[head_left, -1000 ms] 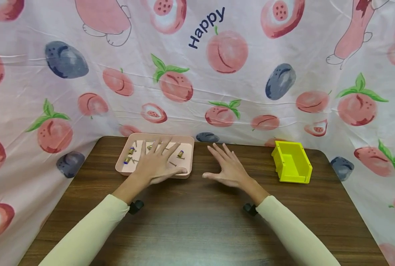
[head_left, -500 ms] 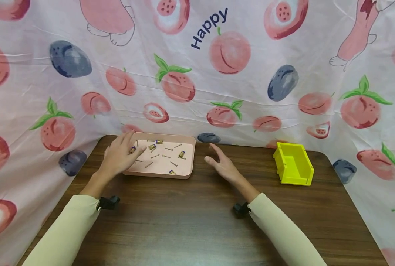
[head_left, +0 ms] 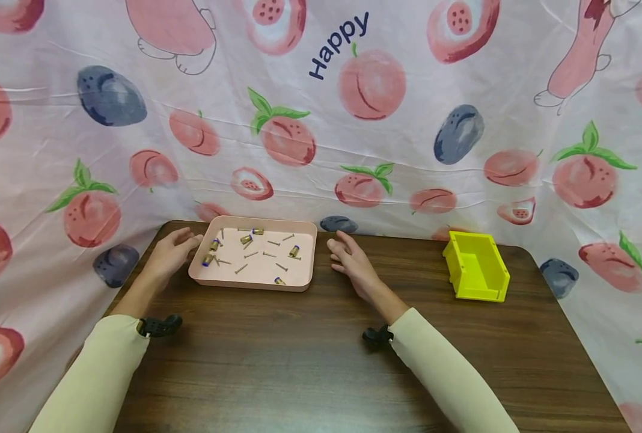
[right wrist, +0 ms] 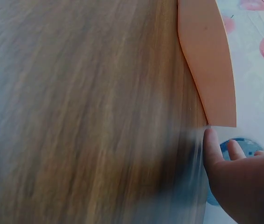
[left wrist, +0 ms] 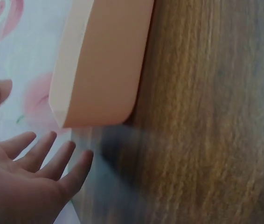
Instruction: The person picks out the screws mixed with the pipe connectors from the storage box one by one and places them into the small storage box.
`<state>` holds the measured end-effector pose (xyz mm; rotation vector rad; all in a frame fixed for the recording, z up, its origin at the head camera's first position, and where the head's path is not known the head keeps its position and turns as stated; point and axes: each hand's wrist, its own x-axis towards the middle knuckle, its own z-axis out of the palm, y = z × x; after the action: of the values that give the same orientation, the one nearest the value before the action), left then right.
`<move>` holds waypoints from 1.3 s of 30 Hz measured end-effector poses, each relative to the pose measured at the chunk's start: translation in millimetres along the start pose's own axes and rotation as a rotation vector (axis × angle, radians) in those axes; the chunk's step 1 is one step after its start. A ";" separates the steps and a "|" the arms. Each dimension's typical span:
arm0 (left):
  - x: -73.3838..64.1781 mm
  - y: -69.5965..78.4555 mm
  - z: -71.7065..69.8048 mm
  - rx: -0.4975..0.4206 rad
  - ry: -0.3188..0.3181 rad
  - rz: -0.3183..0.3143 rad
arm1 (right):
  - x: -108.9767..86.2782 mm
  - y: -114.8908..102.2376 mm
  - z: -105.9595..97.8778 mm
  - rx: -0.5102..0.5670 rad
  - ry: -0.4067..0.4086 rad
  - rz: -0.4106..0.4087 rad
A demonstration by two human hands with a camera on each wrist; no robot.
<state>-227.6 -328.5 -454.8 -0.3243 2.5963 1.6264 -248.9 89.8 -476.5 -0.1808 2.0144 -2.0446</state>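
Note:
A shallow pink tray [head_left: 256, 284] lies toward the back left of the table, holding several screws [head_left: 241, 269] and several brass-coloured fittings with blue ends [head_left: 294, 251]. Just off the tray's left end is my left hand [head_left: 168, 255], its fingers relaxed and slightly bent. My right hand [head_left: 354, 264] hovers to the right of the tray, apart from it, fingers loosely bent and holding nothing. In the left wrist view the left hand [left wrist: 34, 177] has spread fingers near the tray's side wall [left wrist: 106, 65]. The right wrist view shows the right hand [right wrist: 244, 177] near the tray's corner [right wrist: 216, 88].
A yellow open-front bin [head_left: 475, 267] stands at the right rear of the dark wooden table [head_left: 321, 361]. Behind and on both sides hangs a fruit-print cloth [head_left: 299, 108]. Each wrist wears a black camera strap [head_left: 160, 325].
My left hand has moved left from over the tray to beside its left end, uncovering the contents. My right hand has shifted slightly left and lower, its spread fingers now bent.

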 end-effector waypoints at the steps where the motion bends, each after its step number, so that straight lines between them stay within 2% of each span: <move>1: 0.1 -1.6 0.1 -0.014 -0.010 -0.010 | 0.5 0.1 1.6 0.000 0.000 0.007; 6: 1.9 -9.9 0.9 -0.026 -0.037 -0.007 | 2.4 0.7 8.7 -0.062 -0.020 0.036; 14: 1.0 -14.7 0.1 0.005 -0.036 0.033 | 6.9 2.6 16.3 -0.202 -0.036 0.019; 25: 7.5 -25.7 -2.0 0.087 -0.026 0.048 | 10.7 5.8 22.3 -0.228 -0.043 -0.035; 39: 8.4 -28.4 -6.4 0.096 -0.039 0.040 | 10.2 6.3 25.1 -0.288 -0.047 -0.038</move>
<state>-229.4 -347.5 -478.4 -0.2345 2.6572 1.4970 -251.2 62.9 -483.1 -0.3213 2.2831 -1.7448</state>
